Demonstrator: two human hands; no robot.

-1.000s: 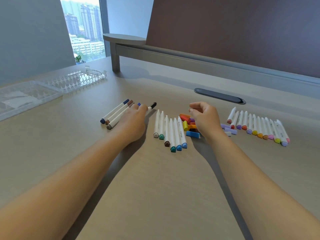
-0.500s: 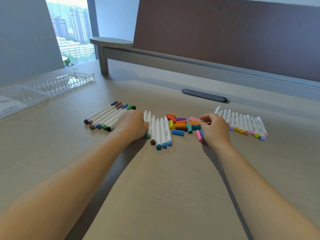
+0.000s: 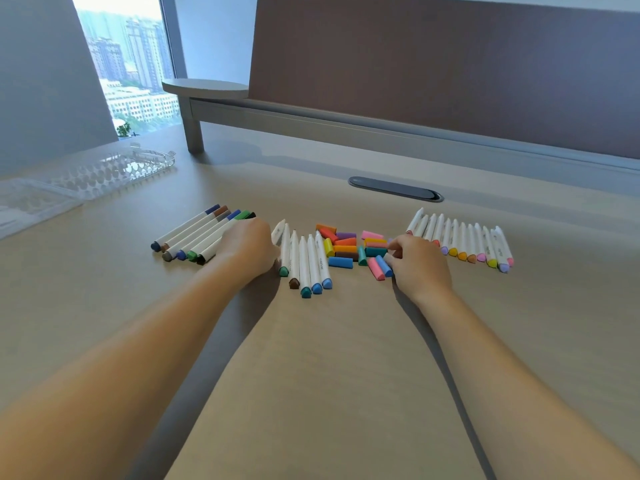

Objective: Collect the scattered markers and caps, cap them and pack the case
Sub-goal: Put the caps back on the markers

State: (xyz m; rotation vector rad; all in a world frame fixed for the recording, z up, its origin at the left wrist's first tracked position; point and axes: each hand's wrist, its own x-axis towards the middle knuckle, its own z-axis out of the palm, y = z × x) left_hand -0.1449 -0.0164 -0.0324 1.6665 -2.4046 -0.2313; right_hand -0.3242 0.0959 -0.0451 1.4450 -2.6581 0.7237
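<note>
On the beige desk (image 3: 346,358), the left hand (image 3: 247,249) rests on capped markers (image 3: 204,237) — the right hand (image 3: 417,263) curls among loose caps (image 3: 346,245), its grip unclear.

I can see small grey print along the white barrels of my uncapped markers (image 3: 313,263) (too tiny and blurred to read); nothing else carries lettering.

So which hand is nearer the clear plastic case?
Left. The left hand rests on the capped markers, below-right of the case; the right hand is beyond the caps.
</note>
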